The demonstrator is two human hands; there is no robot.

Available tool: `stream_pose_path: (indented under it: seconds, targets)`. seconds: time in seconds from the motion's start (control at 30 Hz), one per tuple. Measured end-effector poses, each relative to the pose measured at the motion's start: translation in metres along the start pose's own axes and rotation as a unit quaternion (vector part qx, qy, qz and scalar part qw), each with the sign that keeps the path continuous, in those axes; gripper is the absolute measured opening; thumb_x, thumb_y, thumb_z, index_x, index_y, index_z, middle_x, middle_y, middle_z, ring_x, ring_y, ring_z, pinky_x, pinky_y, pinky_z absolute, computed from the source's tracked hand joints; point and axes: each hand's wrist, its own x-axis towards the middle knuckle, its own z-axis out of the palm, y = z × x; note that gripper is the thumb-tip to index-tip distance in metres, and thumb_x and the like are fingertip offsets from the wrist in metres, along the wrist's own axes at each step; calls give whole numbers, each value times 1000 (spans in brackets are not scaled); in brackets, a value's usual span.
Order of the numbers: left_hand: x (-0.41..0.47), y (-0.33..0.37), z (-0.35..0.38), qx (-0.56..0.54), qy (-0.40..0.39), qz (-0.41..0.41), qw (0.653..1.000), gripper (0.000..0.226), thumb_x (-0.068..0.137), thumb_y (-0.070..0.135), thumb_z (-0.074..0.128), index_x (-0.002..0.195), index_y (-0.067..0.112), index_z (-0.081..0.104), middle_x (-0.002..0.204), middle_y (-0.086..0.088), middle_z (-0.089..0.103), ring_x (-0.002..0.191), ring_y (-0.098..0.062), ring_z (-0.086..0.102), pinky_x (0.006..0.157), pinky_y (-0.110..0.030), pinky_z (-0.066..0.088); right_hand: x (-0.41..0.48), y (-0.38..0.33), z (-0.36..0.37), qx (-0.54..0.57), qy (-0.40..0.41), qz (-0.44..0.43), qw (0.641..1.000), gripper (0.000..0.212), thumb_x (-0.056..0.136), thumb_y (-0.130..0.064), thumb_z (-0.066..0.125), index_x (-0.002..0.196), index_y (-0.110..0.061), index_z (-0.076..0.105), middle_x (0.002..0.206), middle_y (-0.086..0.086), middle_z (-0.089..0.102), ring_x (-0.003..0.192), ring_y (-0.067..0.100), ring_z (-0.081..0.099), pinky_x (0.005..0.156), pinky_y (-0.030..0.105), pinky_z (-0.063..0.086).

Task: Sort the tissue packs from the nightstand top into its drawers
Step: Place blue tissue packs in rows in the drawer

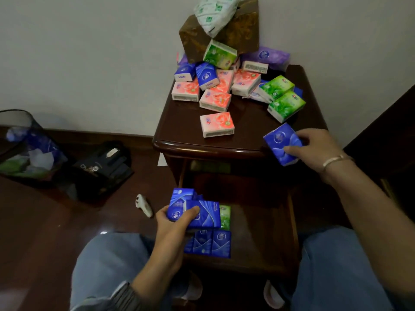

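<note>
Both hands held blue tissue packs. The left hand (170, 223) gripped a small bunch of blue packs (202, 217), its thumb laid across the front one, over the left part of the open drawer (258, 232). The right hand (314, 147), a bracelet (332, 160) on its wrist, pinched a single blue pack (280, 142), tilted, at the near right corner of the tabletop (251, 131).

The nightstand (202, 149) stood against the far wall, its drawer pulled out toward the person's knees. On the floor to the far left sat a mesh wastebasket (20, 140), and beside it a dark bag (103, 169). At the far edge of the tabletop a brown tissue box (238, 34) leaned against the wall, with a white-and-green soft pack (215, 12) on top.

A loose pile of pink, blue, green and purple packs lay in front of the box. Two green packs (286, 106) sat on the right, just beyond the right hand. One pink pack (217, 124) lay apart from the pile, nearer the front edge.

In the drawer, a row of blue packs (211, 243) stood side by side just beneath the left hand, and a green pack (225, 217) showed just right of the held bunch. A small white object (143, 205) lay on the floor left of the drawer.
</note>
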Motion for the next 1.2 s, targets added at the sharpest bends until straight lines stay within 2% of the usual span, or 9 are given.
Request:
stream_pose_path:
  seconds: [0.1,0.23,0.4,0.57,0.77,0.97,1.07,1.13,1.2]
  targets:
    - [24,-1,-7,30,28,26,999,71,50,37,87,107,29,44,106,-10,68,80,-23,73,60,-35,58,-55,25,12,176,-107,38,978,19,73,-12,77,89,-14,67,77,0,74,65,12,69,53,20,50]
    - [48,1,-11,17,34,28,999,73,47,37,86,105,30,43,111,-12,66,90,-27,71,74,-44,58,-96,72,95,76,-268,166,946,20,71,-10,79,84,-5,66,83,14,72,66,16,66,61,27,52]
    - [57,-8,-10,20,7,-3,1000,68,64,27,84,117,22,42,108,-9,69,84,-22,73,65,-33,57,-92,111,171,-119,-306,174,928,31,68,-27,81,90,-10,67,100,10,71,87,20,65,73,27,48]
    - [59,-8,-11,11,7,-16,1000,63,70,21,80,119,19,40,106,-9,69,82,-22,73,75,-41,58,-95,125,198,-118,-339,160,919,74,68,-26,82,128,-11,41,120,8,61,106,21,59,76,20,42]
    - [56,-9,-13,20,-17,-31,999,64,70,23,80,120,19,39,104,-9,70,83,-22,73,76,-42,58,-87,129,200,-208,-383,99,895,56,79,-25,67,129,-16,45,128,9,56,115,24,55,92,27,45]
    - [51,-9,-8,24,-44,-38,998,63,74,21,78,124,16,39,109,-10,69,88,-21,72,74,-39,58,-85,110,181,-199,-434,94,873,68,92,-33,53,147,-12,20,136,12,50,120,25,52,88,26,43]
    - [50,-10,-6,15,-61,-49,997,66,73,21,78,126,15,39,113,-13,68,96,-26,70,84,-47,56,-86,73,155,34,-346,116,931,62,87,-58,46,140,-27,33,138,3,49,115,19,56,86,25,46]
    - [47,-12,-3,20,-74,-43,996,65,71,20,79,123,18,40,111,-11,68,91,-23,71,75,-41,59,-95,45,140,267,-359,166,879,58,74,-68,47,126,-42,39,125,-10,56,104,11,62,76,23,54]
    - [40,-16,5,46,-93,-31,994,67,65,21,82,118,23,40,108,-7,68,84,-18,73,62,-30,57,-105,33,135,322,-367,147,860,53,76,-60,54,124,-41,40,113,-14,58,101,9,63,73,25,56]
